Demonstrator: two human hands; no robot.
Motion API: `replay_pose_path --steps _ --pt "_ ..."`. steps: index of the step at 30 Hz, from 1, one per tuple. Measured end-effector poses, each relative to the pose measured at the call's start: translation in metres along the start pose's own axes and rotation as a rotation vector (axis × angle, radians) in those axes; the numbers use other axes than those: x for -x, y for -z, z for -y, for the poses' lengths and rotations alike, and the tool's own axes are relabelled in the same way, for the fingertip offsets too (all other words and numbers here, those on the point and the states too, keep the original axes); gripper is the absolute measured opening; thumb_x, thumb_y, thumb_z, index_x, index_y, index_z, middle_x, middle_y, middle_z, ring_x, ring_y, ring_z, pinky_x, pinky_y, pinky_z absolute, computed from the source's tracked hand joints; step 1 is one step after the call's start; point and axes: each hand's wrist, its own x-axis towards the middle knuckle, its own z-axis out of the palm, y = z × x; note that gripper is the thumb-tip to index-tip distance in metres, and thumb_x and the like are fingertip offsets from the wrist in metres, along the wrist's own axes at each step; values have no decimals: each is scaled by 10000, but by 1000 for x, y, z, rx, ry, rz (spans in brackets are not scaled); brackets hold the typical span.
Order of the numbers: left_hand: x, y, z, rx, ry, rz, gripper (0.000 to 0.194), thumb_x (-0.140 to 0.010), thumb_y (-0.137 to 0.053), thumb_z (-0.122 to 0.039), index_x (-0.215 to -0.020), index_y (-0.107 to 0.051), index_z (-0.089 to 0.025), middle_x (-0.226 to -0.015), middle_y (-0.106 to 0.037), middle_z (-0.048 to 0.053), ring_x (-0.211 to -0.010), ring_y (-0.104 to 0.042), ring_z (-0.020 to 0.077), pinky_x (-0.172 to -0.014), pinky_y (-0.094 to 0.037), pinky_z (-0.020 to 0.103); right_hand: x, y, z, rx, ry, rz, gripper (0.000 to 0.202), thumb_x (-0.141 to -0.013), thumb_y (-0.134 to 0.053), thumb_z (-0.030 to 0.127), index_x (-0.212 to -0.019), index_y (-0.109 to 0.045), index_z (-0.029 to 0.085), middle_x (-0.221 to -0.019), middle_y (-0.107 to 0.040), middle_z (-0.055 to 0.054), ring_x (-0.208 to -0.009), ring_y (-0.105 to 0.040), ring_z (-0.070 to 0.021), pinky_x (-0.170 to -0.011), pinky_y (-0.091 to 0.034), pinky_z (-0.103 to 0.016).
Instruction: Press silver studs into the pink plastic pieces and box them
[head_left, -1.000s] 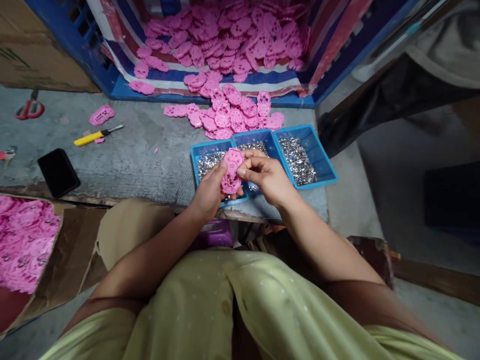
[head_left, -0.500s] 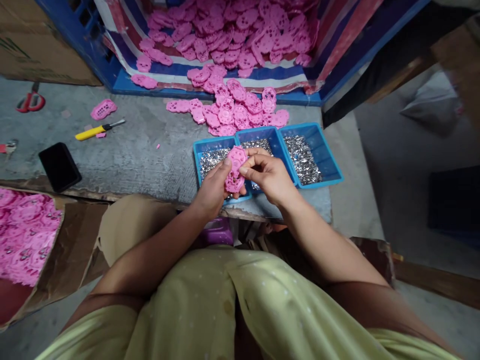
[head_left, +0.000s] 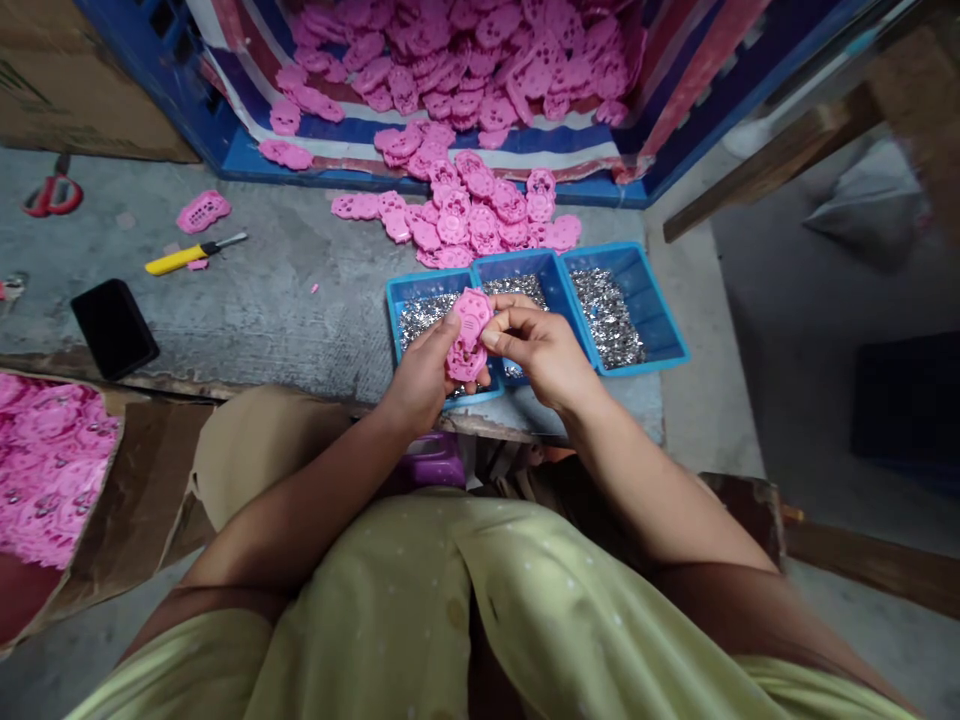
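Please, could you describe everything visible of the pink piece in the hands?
The pink piece is an elongated, plastic-looking part with a wavy outline. Short parallel lines mark its middle, small round marks lie above, and openings show in its lower part. Its long axis points roughly away from the person. The left hand grips it, thumb on its left side; the right hand has thumb and forefinger at its right edge. It is held above the blue trays.

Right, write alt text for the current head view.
A person's left hand holds a pink part with the right hand curled at its edge, over blue trays of small silvery pieces. Beyond, more pink parts lie in and before a lined blue crate; to the left are scissors, a yellow-handled tool and a phone.
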Motion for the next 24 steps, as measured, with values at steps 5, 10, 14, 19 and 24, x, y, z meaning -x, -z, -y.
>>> replay_pose_path --steps 5,10,14,19,24 --pt "-1 1 3 -31 -34 12 276 -993 -580 -413 -999 -604 -138 -713 -658 14 -512 -607 116 -439 -429 211 0 2 2 33 5 1 285 -806 -816 451 -701 -697 215 -1155 -635 -78 -1133 -612 -277 -1069 -499 -499" --pt "-2 4 6 -113 -62 33 358 -971 -593 -500 -1018 -627 -147 -610 -616 -6 -450 -541 111 -445 -408 216 0 1 1 63 22 -10 302 -788 -820 468 -685 -687 217 -1121 -643 -74 -1147 -596 -280 -1115 -451 -510" --pt "-2 5 6 -119 -64 29 390 -946 -620 -539 -1029 -659 -160 -600 -616 3 -449 -536 125 -459 -411 239 0 -1 1 41 3 -34 337 -768 -837 516 -680 -686 228 -1117 -642 -67 -1147 -595 -282 -1138 -423 -515" --pt "-3 6 7 -119 -66 44 395 -963 -595 -535 -1065 -673 -162 -603 -627 14 -437 -515 125 -468 -403 250 1 -1 1 56 11 -28 286 -802 -813 458 -684 -686 231 -1106 -640 -68 -1129 -604 -277 -1132 -431 -516" --pt "-2 6 7 -119 -56 24 387 -960 -603 -535 -1030 -664 -159 -587 -614 9 -447 -526 122 -466 -406 239 1 -1 -1 51 17 -26 259 -801 -811 422 -681 -683 231 -1098 -639 -69 -1120 -606 -276 -1109 -451 -512"
